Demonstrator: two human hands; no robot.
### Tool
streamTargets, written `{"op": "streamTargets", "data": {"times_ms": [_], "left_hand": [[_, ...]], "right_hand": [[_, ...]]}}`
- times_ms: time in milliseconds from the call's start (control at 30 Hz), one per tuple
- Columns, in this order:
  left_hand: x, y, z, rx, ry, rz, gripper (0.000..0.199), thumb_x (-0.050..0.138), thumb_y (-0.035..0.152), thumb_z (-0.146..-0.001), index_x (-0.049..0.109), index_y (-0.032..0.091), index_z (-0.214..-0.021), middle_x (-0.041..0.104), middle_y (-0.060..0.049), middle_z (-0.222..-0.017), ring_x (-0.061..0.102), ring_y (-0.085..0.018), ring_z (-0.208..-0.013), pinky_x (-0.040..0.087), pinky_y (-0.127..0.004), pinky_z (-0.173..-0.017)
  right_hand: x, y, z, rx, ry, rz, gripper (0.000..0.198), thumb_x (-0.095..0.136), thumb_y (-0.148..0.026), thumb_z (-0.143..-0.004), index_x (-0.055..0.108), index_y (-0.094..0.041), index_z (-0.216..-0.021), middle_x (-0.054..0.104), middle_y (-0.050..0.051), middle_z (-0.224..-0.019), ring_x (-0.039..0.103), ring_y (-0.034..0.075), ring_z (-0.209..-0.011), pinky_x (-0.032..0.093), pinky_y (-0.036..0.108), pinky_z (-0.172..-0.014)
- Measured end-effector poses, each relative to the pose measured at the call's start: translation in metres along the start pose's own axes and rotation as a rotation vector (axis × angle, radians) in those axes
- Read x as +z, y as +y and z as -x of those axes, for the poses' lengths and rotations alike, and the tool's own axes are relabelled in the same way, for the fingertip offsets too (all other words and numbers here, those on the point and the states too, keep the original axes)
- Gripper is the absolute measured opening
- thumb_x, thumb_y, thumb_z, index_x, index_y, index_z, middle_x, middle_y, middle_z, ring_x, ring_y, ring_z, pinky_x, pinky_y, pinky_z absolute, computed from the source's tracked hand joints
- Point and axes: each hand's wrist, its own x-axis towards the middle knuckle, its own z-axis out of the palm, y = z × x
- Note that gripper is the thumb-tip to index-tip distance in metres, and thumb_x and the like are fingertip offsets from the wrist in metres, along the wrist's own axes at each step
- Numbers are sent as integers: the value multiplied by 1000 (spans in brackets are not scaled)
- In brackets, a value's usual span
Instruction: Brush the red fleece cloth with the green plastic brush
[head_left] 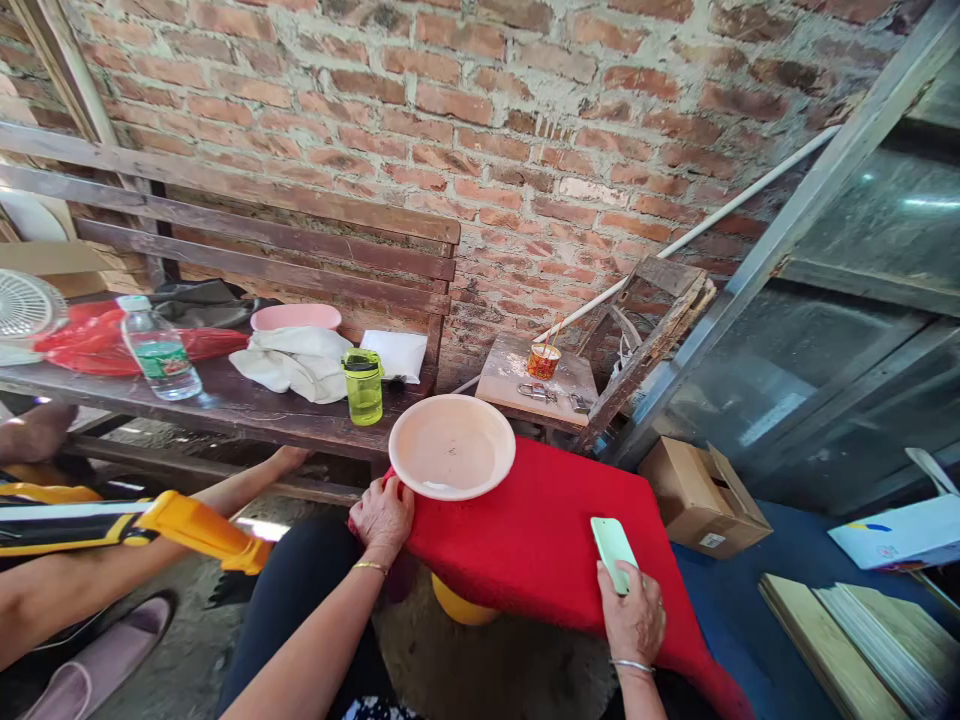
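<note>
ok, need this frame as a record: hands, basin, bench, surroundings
left hand: at red cloth edge, by basin; contact with basin unclear
right hand: holding pale green phone by its near end
basin: upright on red cloth
bench: yellow-green bottle, clear bottle, white cloth
right side: open cardboard box
behind: brick wall

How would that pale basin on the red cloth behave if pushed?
The basin is probably stiff, as its round outline shows no sag. Being wide and shallow, it likely resists tipping. The red cloth beneath might bunch and drag.
</note>
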Motion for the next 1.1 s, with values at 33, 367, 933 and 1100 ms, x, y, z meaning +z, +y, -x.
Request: {"op": "streamTargets", "data": {"times_ms": [33, 367, 933, 1100], "left_hand": [[1, 0, 0, 0, 3, 2, 26, 52, 35, -91, 68, 21, -105, 61, -9, -109, 55, -27, -101, 33, -37, -80], [0, 4, 1, 9, 27, 25, 26, 50, 34, -92, 69, 20, -103, 61, -11, -106, 54, -28, -100, 31, -39, -83], [-9, 2, 2, 4, -33, 25, 24, 50, 34, -93, 67, 21, -103, 61, -10, -113, 53, -27, -103, 31, -39, -85], [-11, 1, 2, 5, -22, 12, 25, 52, 34, -92, 67, 22, -108, 61, -10, -116, 54, -27, -105, 33, -38, -85]], "right_hand": [[1, 0, 0, 0, -1, 17, 64, 32, -72, -86, 69, -21, -96, 61, 12, -89, 57, 27, -81, 39, 35, -65], [2, 1, -1, 16, -40, 122, 55, 36, -68, -87, 65, -24, -103, 62, 13, -94, 58, 30, -86, 42, 37, -67], [-17, -14, -6, 12, -112, 106, 65, 31, -74, -85, 63, -21, -105, 64, 19, -102, 58, 36, -99, 45, 43, -73], [-24, -13, -23, 48, -323, 75, 62, 36, -76, -80, 62, -23, -101, 66, 14, -96, 58, 33, -96, 46, 40, -72]]}}
